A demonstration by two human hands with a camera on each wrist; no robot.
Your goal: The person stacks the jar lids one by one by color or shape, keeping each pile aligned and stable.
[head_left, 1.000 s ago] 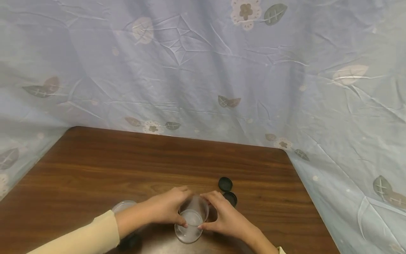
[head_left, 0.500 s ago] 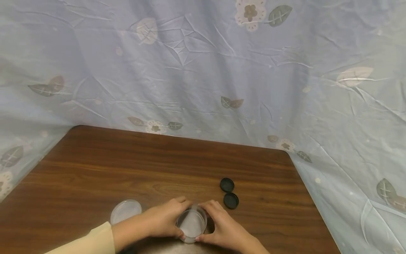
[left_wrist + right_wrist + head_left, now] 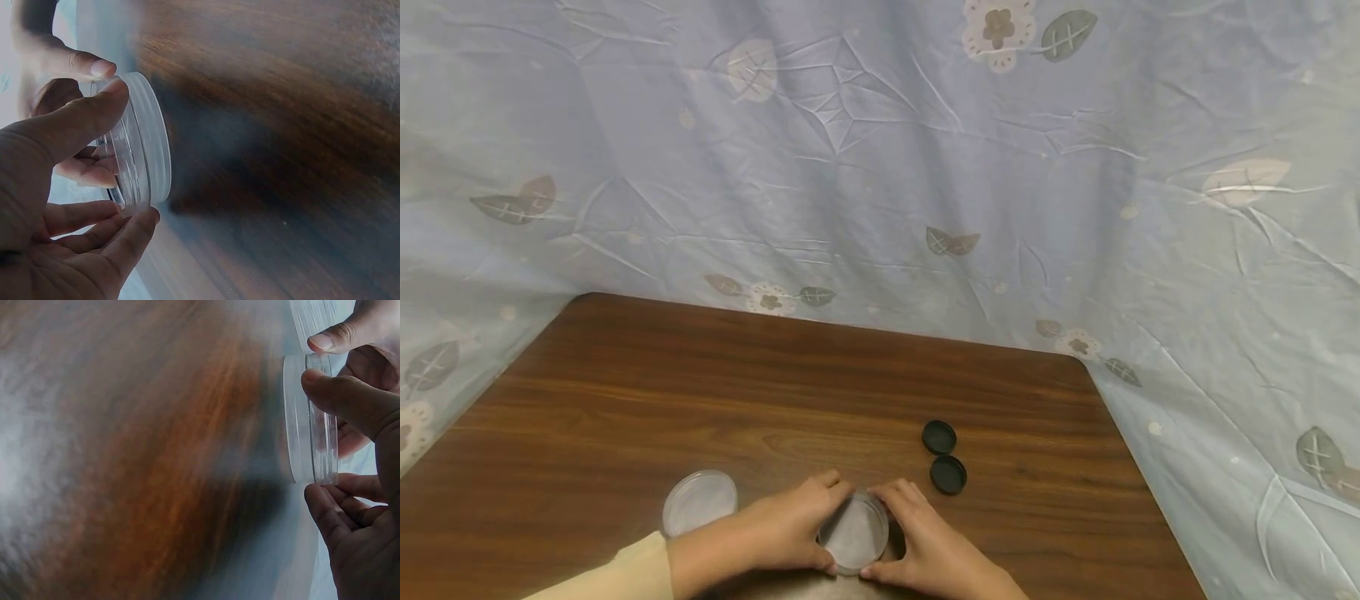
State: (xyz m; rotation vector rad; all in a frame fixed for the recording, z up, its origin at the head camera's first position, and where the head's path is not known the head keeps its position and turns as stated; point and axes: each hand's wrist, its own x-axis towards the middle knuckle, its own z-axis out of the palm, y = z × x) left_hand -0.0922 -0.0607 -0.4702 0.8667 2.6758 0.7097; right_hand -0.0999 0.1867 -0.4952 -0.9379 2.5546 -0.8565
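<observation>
Well apart from the far edge of the surface [image 3: 647, 367], between its left and right edges, a round clear container [image 3: 854, 533] is held between a person's two hands. The left hand [image 3: 793, 529] grips its left side with thumb and fingers; the right hand [image 3: 932, 542] grips its right side likewise. The wrist views show stacked bands and a frosted end facing the surface; whether that end touches it cannot be told. Toward the left edge lies a second clear round piece [image 3: 698, 502], partly behind the left forearm. On the side toward the right edge, two black round caps [image 3: 939, 437] lie touching or nearly so. The step in hand appears to be handling or fitting the container's stacked parts; the next move would call for even pressure from both sides, keeping the rims aligned. No brand, label or writing can be read; the cloth [image 3: 850, 167] behind bears only printed leaves and flowers.
</observation>
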